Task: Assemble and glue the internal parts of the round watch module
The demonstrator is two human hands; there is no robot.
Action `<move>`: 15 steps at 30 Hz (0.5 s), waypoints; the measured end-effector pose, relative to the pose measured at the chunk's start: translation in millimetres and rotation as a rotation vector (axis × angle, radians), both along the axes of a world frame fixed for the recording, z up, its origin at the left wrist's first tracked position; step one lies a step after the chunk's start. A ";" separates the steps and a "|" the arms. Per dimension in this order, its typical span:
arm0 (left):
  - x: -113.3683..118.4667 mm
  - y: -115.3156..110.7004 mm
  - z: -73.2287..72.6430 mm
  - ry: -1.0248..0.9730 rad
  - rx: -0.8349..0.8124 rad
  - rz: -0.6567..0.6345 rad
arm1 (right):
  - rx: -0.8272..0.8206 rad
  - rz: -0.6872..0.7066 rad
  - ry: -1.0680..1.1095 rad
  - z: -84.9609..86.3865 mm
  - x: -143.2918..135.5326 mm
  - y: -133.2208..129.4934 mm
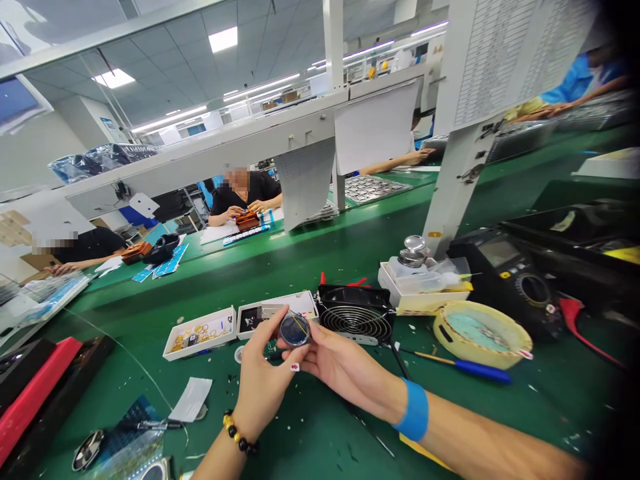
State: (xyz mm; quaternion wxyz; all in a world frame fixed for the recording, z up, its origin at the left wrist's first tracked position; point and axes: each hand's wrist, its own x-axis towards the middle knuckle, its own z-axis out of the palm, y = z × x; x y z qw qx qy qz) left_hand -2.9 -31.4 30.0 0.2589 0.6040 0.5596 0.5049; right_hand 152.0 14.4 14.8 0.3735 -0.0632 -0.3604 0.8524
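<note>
Round disc's (295, 329) lower rim behind both hands' fingertips (283, 319); small tray (200, 331) parts too tiny to identify.

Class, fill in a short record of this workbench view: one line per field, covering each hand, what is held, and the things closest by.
left hand: fingertips on the round disc, beaded bracelet on the wrist
right hand: holds the round disc from the other side, blue wristband
round disc: dark, raised between both hands
behind the hands: black fan, two white trays
right of the hands: blue-handled screwdriver, yellow-rimmed dish
surface: green bench mat
</note>
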 end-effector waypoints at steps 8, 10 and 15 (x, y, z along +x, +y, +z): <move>0.0 0.7 2.0 0.010 -0.004 -0.006 | 0.037 -0.030 -0.027 0.5 1.1 -0.7; -3.4 2.7 1.8 -0.033 -0.044 -0.057 | 0.036 -0.043 -0.061 1.4 1.0 -0.6; -14.5 9.8 0.7 -0.219 -0.124 -0.162 | 0.082 -0.097 -0.232 -1.6 -1.5 3.9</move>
